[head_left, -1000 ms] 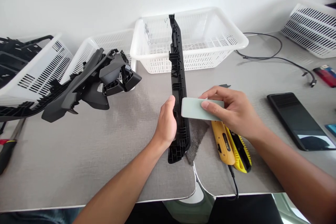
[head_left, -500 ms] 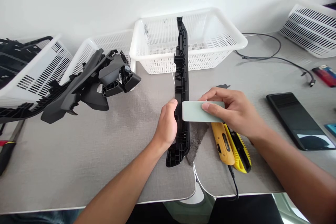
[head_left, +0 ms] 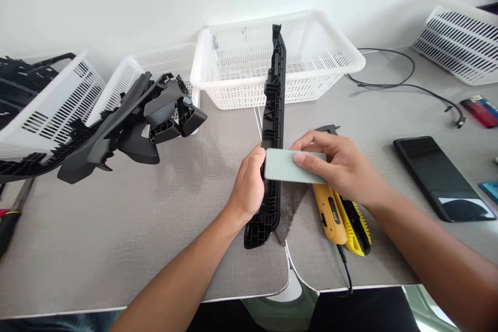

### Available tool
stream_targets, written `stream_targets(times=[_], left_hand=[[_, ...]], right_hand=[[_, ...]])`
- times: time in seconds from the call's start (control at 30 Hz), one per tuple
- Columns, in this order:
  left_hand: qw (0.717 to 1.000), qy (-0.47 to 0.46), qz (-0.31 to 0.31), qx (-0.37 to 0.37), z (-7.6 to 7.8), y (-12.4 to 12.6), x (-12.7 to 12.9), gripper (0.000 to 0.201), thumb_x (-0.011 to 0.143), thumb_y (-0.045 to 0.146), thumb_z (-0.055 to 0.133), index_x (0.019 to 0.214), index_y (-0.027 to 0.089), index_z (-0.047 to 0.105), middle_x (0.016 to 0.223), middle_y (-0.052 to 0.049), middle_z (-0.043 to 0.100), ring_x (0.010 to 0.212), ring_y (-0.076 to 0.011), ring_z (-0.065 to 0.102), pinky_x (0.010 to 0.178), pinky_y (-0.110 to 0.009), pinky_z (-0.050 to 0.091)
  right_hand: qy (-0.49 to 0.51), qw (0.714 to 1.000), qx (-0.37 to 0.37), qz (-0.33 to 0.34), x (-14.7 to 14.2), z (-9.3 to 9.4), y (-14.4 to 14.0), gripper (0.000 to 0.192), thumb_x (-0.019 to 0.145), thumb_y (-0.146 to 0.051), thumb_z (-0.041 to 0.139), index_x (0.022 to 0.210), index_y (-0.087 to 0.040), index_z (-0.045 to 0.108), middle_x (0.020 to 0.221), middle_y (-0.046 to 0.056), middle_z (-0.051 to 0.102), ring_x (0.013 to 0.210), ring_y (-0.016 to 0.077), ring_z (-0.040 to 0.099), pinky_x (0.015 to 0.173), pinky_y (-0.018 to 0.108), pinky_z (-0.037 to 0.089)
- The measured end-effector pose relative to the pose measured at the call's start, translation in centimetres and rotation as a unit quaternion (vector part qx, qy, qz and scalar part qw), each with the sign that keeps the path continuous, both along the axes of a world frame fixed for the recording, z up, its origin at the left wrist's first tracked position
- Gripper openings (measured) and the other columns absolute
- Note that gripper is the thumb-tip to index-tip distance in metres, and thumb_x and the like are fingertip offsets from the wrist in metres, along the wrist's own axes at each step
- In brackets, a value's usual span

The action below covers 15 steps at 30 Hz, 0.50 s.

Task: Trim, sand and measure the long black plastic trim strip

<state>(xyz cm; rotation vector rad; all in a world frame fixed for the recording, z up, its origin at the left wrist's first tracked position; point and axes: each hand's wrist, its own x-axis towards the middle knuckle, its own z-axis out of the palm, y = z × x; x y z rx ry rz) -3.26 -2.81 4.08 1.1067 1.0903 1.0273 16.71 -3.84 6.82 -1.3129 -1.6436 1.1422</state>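
My left hand (head_left: pixel 248 182) is closed around the lower half of a long black plastic trim part (head_left: pixel 273 119), ribbed on the side I see. The part stands out lengthwise in front of me, its far end over a white basket. Between the thumb and fingers of my right hand (head_left: pixel 334 166) is a flat, pale green rectangular block (head_left: pixel 290 165). Its left end lies across the trim part, close to my left thumb, and covers a stretch of the ribs. Whether it presses on the part I cannot tell.
Beneath my right hand lie a yellow corded tool (head_left: pixel 330 215), a yellow utility knife (head_left: pixel 356 228) and a grey cloth (head_left: pixel 290 205). A white basket (head_left: pixel 237 94) stands behind. Black plastic parts (head_left: pixel 116 129) lean over baskets at left. A phone (head_left: pixel 443 179) and a cable (head_left: pixel 412 85) are at right.
The pale green block has slid left across the trim part with my right hand. The trim part's far end has tilted slightly to the right.
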Motion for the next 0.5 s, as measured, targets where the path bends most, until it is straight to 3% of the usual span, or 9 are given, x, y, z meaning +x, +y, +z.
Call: stream_targets(times=[0.1,0.27,0.4,0.5], left_hand=[[1.000,0.008,0.028,-0.003,-0.02,-0.03,-0.06,0.037,0.105,0.042,0.057,0.073,0.027,0.047,0.075,-0.002,0.055,0.084,-0.0240,0.056,0.082,-0.035,0.049],[1.000,-0.012,0.016,-0.015,-0.20,0.08,0.07,0.036,0.106,0.045,0.054,0.076,0.025,0.051,0.080,-0.002,0.058,0.085,-0.0233,0.055,0.085,-0.035,0.052],[1.000,0.001,0.000,-0.002,-0.14,0.09,0.10,0.036,0.106,0.044,0.050,0.075,0.026,0.049,0.079,-0.003,0.057,0.083,-0.0234,0.054,0.082,-0.034,0.051],[1.000,-0.011,-0.023,0.013,-0.14,0.21,0.13,0.034,0.106,0.041,0.047,0.076,0.026,0.050,0.081,-0.003,0.060,0.086,-0.0240,0.057,0.083,-0.034,0.051]], right_hand=[[0.024,0.997,-0.046,0.062,-0.11,-0.03,-0.20,0.041,0.100,-0.066,0.071,0.102,-0.025,0.070,0.076,-0.001,0.071,0.059,0.0147,0.052,0.051,0.027,0.038],[-0.030,0.999,0.026,-0.037,-0.09,0.09,-0.23,0.040,0.101,-0.065,0.071,0.102,-0.025,0.070,0.067,-0.003,0.062,0.055,0.0136,0.043,0.050,0.028,0.031],[-0.021,1.000,0.007,0.001,0.03,0.02,-0.08,0.042,0.102,-0.067,0.068,0.099,-0.025,0.067,0.060,-0.006,0.054,0.052,0.0135,0.040,0.050,0.028,0.030],[-0.033,0.997,0.030,-0.064,0.06,-0.28,0.08,0.039,0.101,-0.064,0.071,0.101,-0.025,0.070,0.072,-0.002,0.067,0.056,0.0147,0.047,0.051,0.029,0.033]])
